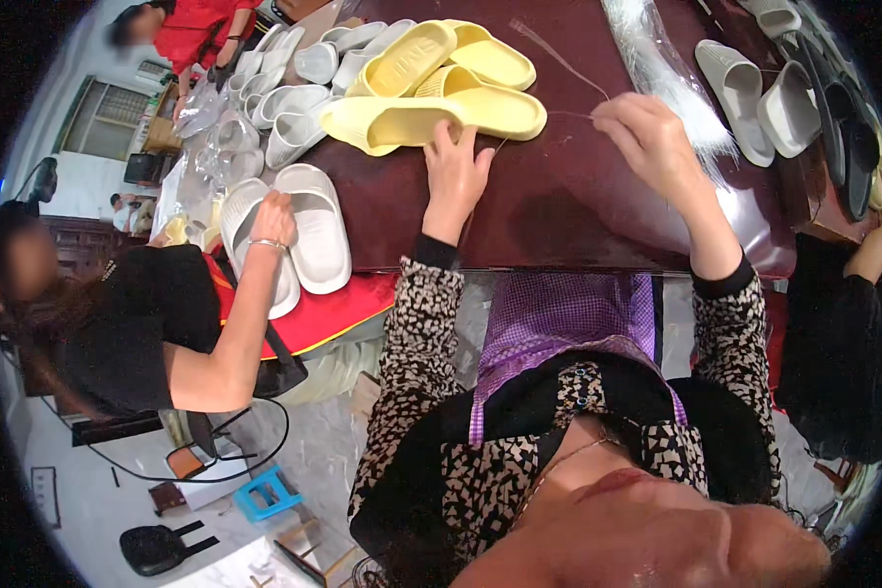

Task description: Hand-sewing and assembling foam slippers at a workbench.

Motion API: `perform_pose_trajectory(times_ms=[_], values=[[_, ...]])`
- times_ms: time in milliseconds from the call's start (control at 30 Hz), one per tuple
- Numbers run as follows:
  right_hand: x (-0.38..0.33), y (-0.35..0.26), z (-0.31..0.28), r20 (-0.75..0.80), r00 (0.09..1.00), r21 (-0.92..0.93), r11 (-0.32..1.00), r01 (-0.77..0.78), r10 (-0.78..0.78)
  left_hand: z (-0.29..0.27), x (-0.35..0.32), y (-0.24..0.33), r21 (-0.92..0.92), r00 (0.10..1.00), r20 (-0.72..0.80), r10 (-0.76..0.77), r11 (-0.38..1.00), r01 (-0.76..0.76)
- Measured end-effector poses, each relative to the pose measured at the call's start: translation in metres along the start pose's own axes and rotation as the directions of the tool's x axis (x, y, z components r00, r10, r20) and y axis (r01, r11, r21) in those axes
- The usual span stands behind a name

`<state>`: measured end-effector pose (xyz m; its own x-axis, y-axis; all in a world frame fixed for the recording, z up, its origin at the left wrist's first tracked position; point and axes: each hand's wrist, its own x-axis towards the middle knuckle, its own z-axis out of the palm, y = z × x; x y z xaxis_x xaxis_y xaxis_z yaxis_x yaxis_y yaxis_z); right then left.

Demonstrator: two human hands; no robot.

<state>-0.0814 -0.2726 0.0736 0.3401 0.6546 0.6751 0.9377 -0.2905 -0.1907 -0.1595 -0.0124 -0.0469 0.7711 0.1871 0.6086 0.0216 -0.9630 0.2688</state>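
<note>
Several yellow slippers (410, 119) lie in a stacked bunch at the far middle of the dark red table. My left hand (456, 174) is at the near edge of the closest one, its fingers over the edge and the thumb held apart. A thin strand passes beside that thumb. To the right, my right hand (649, 139) is raised above the table with the fingertips pinched on a thin clear strip (570, 115). This strip runs toward the toe of the yellow slippers; whether it passes around them is hidden.
A bundle of clear strips (661, 73) lies right of my right hand. Grey slippers (735, 98) stand at the far right, white slippers (299, 122) at the far left. A co-worker's hand (275, 218) holds a white pair (320, 240) at left. The table's front edge (578, 270) is before me.
</note>
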Motion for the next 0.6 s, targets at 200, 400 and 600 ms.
perform_pose_trajectory(times_ms=[200, 400, 600], values=[[0.003, 0.021, 0.035, -0.080, 0.986, 0.230, 0.965, -0.123, 0.144, 0.020, 0.029, -0.005, -0.014, 0.999, -0.022, 0.040, 0.999, -0.040], [-0.016, 0.032, 0.049, -0.089, 0.965, 0.289, 0.934, -0.210, 0.245, 0.035, 0.051, -0.019, 0.002, 0.997, -0.047, 0.065, 0.998, -0.065], [-0.018, 0.027, 0.052, -0.102, 0.982, 0.142, 0.979, -0.143, 0.158, 0.049, 0.077, -0.036, 0.058, 0.992, -0.105, 0.067, 0.996, -0.061]])
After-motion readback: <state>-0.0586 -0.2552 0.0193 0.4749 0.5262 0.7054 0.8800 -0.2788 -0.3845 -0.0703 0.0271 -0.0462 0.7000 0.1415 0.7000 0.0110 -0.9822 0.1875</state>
